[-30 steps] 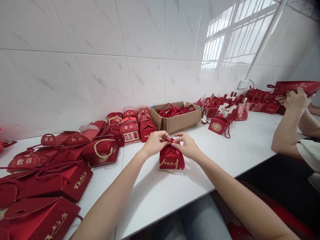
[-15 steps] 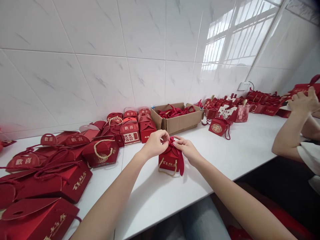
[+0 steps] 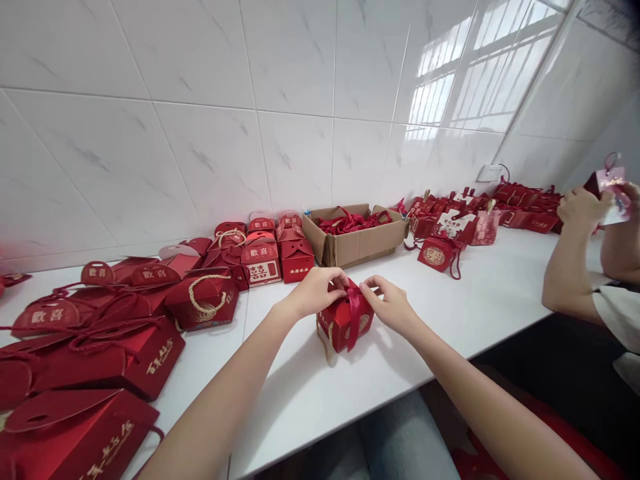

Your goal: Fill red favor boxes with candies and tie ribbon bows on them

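A small red box [image 3: 342, 328] with gold print stands on the white table in front of me, turned at an angle. A dark red ribbon [image 3: 354, 313] lies over its top and hangs down the near side, and a gold cord handle [image 3: 324, 341] droops at its left. My left hand [image 3: 320, 292] is closed with its fingertips at the top left of the box, pinching the ribbon. On the other side my right hand [image 3: 389, 303] is closed in a pinch at the box's top right edge, beside the ribbon; what its fingertips hold is too small to make out.
An open cardboard box [image 3: 363, 247] of red ribbons stands behind, by the tiled wall. Many red boxes [image 3: 160, 353] fill the left side; more red boxes [image 3: 437, 253] stand at right. A co-worker's hands [image 3: 583, 207] hold a pink and white item at far right.
The small red box has been turned, so its ribbon now hangs at the front. My right hand has moved slightly right. The co-worker's hands now hold a pink and white item.
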Demonstrator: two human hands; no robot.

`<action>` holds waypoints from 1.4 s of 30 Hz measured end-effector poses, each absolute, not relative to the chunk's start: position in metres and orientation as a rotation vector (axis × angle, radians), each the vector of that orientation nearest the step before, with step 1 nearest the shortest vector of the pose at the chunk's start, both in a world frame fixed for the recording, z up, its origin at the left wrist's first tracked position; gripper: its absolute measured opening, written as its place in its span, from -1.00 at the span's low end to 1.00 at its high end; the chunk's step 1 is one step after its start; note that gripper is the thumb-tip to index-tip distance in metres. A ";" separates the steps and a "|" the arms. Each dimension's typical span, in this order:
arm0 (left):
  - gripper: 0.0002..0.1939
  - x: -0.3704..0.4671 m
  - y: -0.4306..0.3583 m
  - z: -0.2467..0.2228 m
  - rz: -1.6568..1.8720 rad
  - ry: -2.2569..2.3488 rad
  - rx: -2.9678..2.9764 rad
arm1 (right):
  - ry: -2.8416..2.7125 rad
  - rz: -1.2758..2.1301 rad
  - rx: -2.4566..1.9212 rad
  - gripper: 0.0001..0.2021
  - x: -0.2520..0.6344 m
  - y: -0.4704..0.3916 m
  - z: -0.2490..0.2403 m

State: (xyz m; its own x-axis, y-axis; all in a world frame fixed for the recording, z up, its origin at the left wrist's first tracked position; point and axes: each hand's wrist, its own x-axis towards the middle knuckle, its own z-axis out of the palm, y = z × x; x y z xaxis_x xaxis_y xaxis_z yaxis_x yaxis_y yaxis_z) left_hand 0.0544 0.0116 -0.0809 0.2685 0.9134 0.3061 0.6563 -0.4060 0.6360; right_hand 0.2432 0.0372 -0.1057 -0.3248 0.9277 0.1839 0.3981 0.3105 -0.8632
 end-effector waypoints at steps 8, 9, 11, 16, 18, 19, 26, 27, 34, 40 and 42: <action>-0.87 0.056 0.009 -0.079 0.904 1.324 2.221 | -2.017 0.719 -1.062 -0.75 0.254 0.058 -0.104; -0.86 0.057 0.008 -0.079 0.909 1.315 2.226 | -2.041 0.807 -0.956 -0.71 0.253 0.062 -0.103; -0.85 0.057 0.008 -0.079 0.926 1.301 2.231 | -2.096 1.018 -0.741 -0.60 0.249 0.069 -0.103; -0.85 0.059 0.009 -0.081 0.960 1.303 2.246 | -2.057 1.142 -0.622 -0.60 0.246 0.077 -0.104; -0.85 0.059 0.009 -0.080 0.965 1.318 2.262 | -2.059 1.080 -0.647 -0.68 0.247 0.078 -0.105; -0.85 0.060 0.009 -0.080 0.965 1.329 2.273 | -2.077 1.058 -0.646 -0.71 0.248 0.079 -0.105; -0.78 0.064 0.004 -0.074 0.894 1.387 2.406 | -2.191 0.940 -0.572 -0.83 0.251 0.077 -0.104; -0.77 0.065 0.003 -0.074 0.885 1.398 2.421 | -2.193 0.931 -0.575 -0.83 0.251 0.076 -0.103; -0.77 0.066 0.003 -0.076 0.861 1.449 2.474 | -2.299 0.597 -0.601 -0.82 0.242 0.068 -0.104; -0.78 0.065 0.004 -0.078 0.863 1.443 2.460 | -2.272 0.586 -0.603 -0.82 0.234 0.068 -0.109; -0.80 0.065 0.005 -0.077 0.861 1.430 2.442 | -2.284 0.591 -0.605 -0.82 0.234 0.069 -0.108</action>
